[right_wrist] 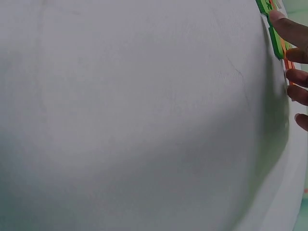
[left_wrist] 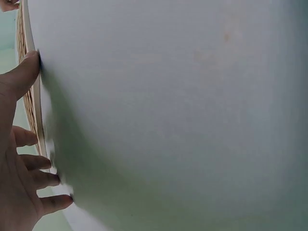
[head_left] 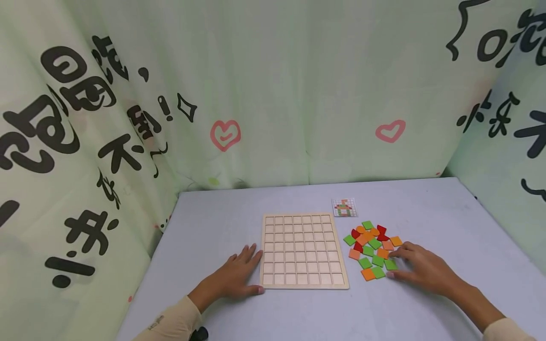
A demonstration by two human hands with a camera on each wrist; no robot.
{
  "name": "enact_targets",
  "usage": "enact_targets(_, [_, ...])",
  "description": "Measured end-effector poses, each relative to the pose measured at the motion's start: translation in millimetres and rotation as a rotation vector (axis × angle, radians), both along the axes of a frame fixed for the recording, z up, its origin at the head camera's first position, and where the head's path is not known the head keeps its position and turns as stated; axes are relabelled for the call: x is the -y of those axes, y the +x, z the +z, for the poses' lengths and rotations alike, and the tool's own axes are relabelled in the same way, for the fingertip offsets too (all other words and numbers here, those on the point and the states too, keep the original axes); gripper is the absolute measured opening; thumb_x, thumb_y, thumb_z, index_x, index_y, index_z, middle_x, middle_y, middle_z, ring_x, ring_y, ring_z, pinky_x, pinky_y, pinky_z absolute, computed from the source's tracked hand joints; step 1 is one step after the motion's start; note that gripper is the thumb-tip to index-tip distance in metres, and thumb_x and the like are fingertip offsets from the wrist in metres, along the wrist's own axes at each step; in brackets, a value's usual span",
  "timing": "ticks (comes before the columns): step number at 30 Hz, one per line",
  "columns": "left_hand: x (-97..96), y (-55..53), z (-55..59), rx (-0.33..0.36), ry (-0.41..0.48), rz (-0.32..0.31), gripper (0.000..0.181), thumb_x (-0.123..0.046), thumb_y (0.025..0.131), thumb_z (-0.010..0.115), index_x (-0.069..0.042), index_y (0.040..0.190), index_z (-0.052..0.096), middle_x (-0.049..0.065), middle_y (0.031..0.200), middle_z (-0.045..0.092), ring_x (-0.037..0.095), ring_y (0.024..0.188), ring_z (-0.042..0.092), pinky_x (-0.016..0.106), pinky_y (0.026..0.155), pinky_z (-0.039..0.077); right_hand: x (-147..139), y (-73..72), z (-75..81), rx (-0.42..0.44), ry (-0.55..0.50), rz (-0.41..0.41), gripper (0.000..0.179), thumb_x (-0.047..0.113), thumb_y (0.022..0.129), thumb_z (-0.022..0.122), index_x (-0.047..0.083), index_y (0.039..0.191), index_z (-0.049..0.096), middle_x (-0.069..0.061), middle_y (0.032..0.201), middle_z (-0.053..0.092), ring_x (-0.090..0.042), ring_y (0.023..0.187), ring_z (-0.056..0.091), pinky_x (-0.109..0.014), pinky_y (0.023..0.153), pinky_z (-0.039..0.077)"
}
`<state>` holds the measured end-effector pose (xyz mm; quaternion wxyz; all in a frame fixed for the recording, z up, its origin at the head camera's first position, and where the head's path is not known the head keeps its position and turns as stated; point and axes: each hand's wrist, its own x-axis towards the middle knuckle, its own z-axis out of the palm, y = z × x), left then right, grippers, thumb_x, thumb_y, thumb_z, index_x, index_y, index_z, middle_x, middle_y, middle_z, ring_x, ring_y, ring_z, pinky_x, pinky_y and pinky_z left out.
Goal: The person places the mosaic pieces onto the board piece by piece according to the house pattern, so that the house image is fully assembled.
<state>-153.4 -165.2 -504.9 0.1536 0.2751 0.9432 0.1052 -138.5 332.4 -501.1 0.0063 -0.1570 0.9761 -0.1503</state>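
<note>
A pale wooden board (head_left: 294, 287) with a grid of square recesses lies flat on the table. My left hand (head_left: 237, 274) rests at its left edge with fingers spread, and the thumb touches the board's side in the left wrist view. To the right of the board is a loose cluster of flat coloured tiles: green, orange, red and salmon. My right hand (head_left: 426, 268) is at the cluster's right side, thumb and fingers apart around a green tile (head_left: 390, 264). In the right wrist view, the thumb (right_wrist: 288, 30) is right at the green tiles (right_wrist: 276, 43).
Behind the tiles lies a small card (head_left: 344, 207) printed with a coloured block figure on a grid. A white cloth covers the table (head_left: 222, 213). Light green curtains (head_left: 307, 94) with black writing and pink hearts hang behind and at both sides.
</note>
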Motion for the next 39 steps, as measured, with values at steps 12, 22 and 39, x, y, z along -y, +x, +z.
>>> enact_targets(12, [-0.5,1.7,-2.7,0.005,-0.035,0.000,0.097,-0.066,0.090,0.060,-0.008,0.159,0.026,0.018,0.167,0.018,0.038,0.154,0.018,0.060,0.115,0.031,4.6,-1.6,-3.5,-0.013,-0.001,0.000,0.036,0.038,0.074,0.087,0.015,0.100,0.077,-0.002,0.100,0.064,-0.025,0.094,0.062,-0.046,0.076,0.059])
enact_targets(22, [-5.4,2.9,-3.3,0.003,-0.050,0.009,0.097,-0.066,0.089,0.060,-0.009,0.159,0.026,0.017,0.167,0.019,0.038,0.154,0.019,0.059,0.115,0.031,7.4,-0.4,-1.7,0.002,-0.017,0.044,0.029,0.030,0.076,0.087,0.016,0.100,0.077,0.005,0.096,0.064,-0.016,0.091,0.061,-0.039,0.079,0.059])
enact_targets(39, [-3.2,-2.0,-1.0,-0.001,-0.048,0.006,0.096,-0.066,0.090,0.060,-0.009,0.159,0.027,0.019,0.166,0.020,0.040,0.153,0.020,0.059,0.115,0.032,8.6,-3.6,-1.6,0.002,0.006,0.082,0.032,0.023,0.078,0.085,0.010,0.107,0.077,-0.001,0.104,0.069,-0.027,0.101,0.064,-0.046,0.085,0.057])
